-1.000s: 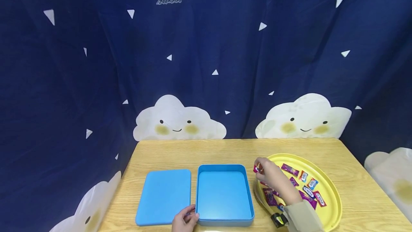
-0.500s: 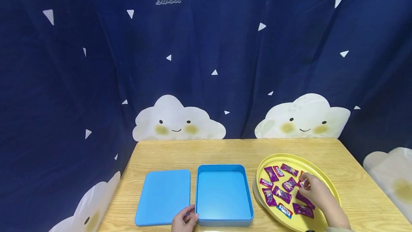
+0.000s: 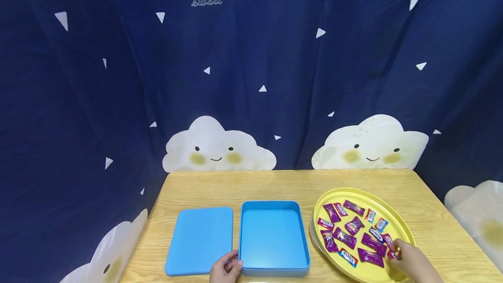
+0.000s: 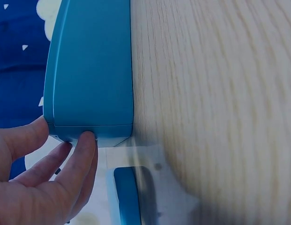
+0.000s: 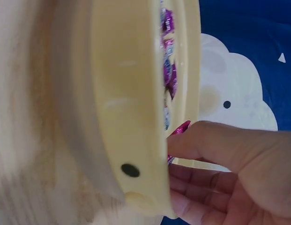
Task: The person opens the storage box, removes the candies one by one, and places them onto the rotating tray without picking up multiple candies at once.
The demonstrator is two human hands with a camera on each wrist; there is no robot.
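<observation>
My left hand (image 3: 225,267) holds the near left corner of an open blue box (image 3: 274,239). In the left wrist view, the thumb sits at the rim of the box (image 4: 91,65) and the fingertips touch its wall. At the near right edge of a round yellow tray (image 3: 406,230), my right hand (image 3: 410,261) pinches a small red-wrapped candy (image 3: 393,255). The right wrist view shows that hand (image 5: 229,164) at the tray's rim (image 5: 131,93), with most of the candy hidden. Purple candies (image 3: 346,237) and small red or blue-and-white ones (image 3: 348,257) lie spread over the tray.
A flat blue lid (image 3: 201,240) lies on the wooden table (image 3: 275,184) left of the box. Behind the table hangs a dark blue curtain (image 3: 235,56) with white clouds and triangles.
My right hand has moved from the tray's left side across to its near right edge, carrying the red-wrapped candy. The left hand stays at the box corner.
</observation>
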